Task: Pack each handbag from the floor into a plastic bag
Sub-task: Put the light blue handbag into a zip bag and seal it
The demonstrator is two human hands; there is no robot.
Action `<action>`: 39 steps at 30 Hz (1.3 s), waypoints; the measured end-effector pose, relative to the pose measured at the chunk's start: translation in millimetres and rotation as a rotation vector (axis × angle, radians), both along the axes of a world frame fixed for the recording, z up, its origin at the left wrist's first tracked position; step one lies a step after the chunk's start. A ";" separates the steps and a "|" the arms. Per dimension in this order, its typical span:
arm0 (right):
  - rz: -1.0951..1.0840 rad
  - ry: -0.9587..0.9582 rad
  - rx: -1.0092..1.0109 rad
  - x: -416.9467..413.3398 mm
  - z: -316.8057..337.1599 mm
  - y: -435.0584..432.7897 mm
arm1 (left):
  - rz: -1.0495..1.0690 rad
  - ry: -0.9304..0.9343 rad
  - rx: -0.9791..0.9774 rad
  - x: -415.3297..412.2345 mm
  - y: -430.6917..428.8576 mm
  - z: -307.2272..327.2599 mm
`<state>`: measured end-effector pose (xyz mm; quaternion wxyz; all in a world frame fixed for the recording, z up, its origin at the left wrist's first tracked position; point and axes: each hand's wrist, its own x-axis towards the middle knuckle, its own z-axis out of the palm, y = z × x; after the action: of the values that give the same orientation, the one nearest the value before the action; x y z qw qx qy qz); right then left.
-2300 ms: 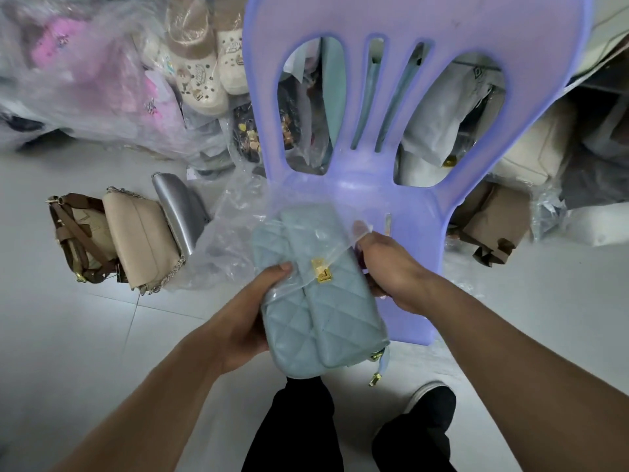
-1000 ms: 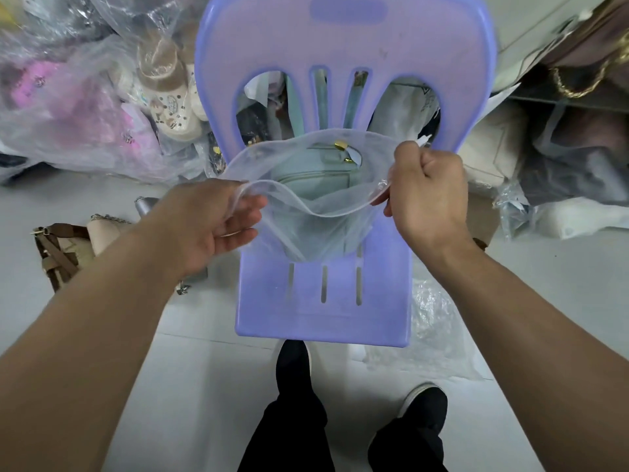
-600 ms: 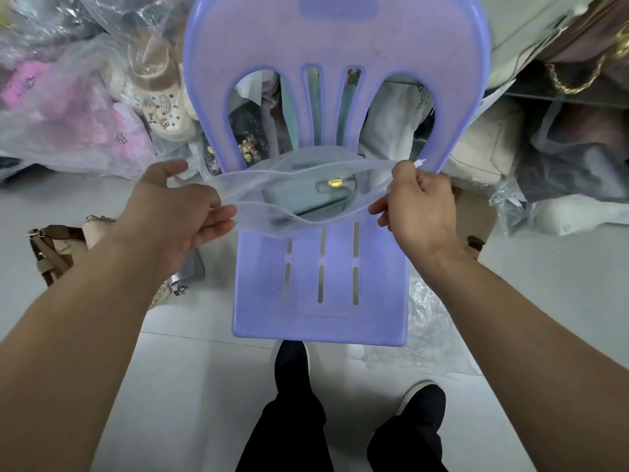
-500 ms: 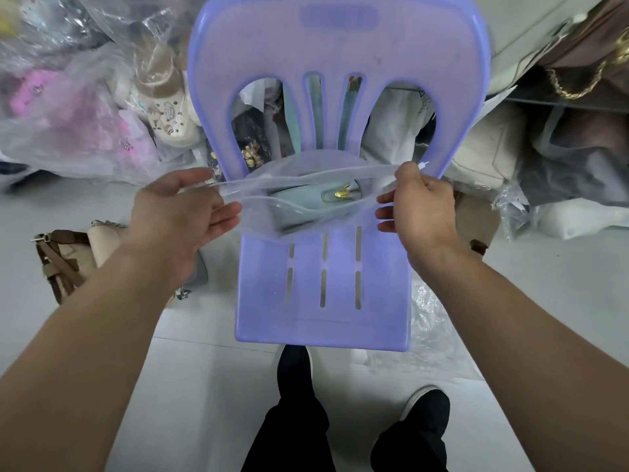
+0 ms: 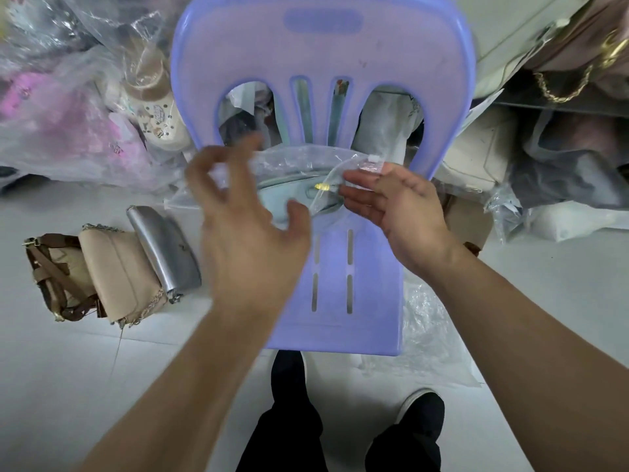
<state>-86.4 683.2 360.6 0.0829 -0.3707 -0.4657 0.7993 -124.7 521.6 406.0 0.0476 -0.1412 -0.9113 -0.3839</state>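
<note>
A light blue quilted handbag [image 5: 289, 203] with a gold clasp lies inside a clear plastic bag [image 5: 299, 161] on the seat of the purple plastic chair [image 5: 340, 321]. My right hand [image 5: 394, 206] pinches the bag's right top corner, where a flap folds over my fingers. My left hand [image 5: 245, 229] hovers in front of the bag's left side with fingers spread, blurred and holding nothing. On the floor to the left stand a silver handbag [image 5: 163, 248], a beige chain-strap handbag [image 5: 119, 270] and a tan handbag with brown straps [image 5: 51, 277].
Behind the chair lie heaps of plastic-wrapped shoes [image 5: 153, 107] on the left and wrapped bags [image 5: 561, 158] on the right. Crumpled clear plastic [image 5: 429, 328] lies on the tiled floor right of the chair. My feet [image 5: 418, 413] stand just below the seat.
My left hand has let go of the plastic bag's left edge and moved right, fingers spread. The bag's mouth has collapsed onto the seat. My right hand still holds its corner.
</note>
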 end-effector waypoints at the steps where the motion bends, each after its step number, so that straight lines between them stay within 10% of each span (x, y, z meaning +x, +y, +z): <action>1: 0.030 -0.005 0.041 1.7 -1.8 0.2 | -0.099 0.020 -0.004 8.5 11.2 -4.1; 11: 0.134 -0.053 0.724 18.5 -15.1 24.6 | -0.434 0.071 -0.248 -29.9 84.0 -45.5; 39: -0.438 -0.247 0.229 -38.6 -13.6 3.5 | 0.053 0.092 -0.672 -54.7 -84.1 -33.9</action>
<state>-125.1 686.7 347.0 0.2376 -0.5454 -0.4684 0.6532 -179.4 437.6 372.1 0.0497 -0.1424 -0.9871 -0.0541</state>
